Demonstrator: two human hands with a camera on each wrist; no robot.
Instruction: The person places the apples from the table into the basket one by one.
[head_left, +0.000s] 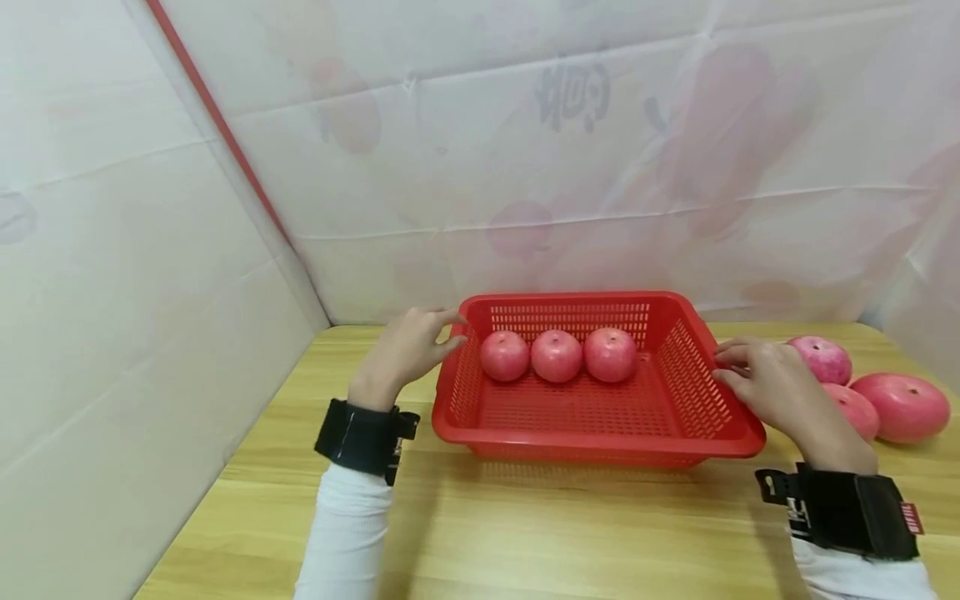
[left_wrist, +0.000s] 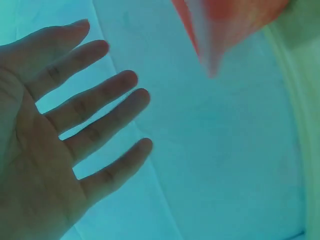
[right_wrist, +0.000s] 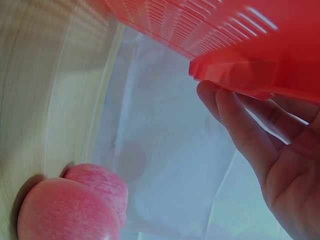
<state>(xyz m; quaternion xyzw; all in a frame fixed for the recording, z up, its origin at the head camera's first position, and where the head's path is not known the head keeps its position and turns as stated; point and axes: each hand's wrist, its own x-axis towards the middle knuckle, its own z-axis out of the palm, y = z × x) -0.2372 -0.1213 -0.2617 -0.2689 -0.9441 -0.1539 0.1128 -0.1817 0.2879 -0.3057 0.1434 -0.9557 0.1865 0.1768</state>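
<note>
A red plastic basket with slotted walls stands on the wooden table, with three pink-red apples in a row inside, such as the middle apple. My left hand is at the basket's left rim, thumb and fingers spread apart. In the left wrist view that hand holds nothing, and a red basket corner shows apart from it. At the right rim is my right hand. In the right wrist view its nearly straight fingers touch the rim's underside; the thumb is hidden there.
Three more apples lie on the table right of the basket, partly behind my right hand: a streaked apple, a large apple and a nearer apple. Pale printed sheeting walls the table's back and sides.
</note>
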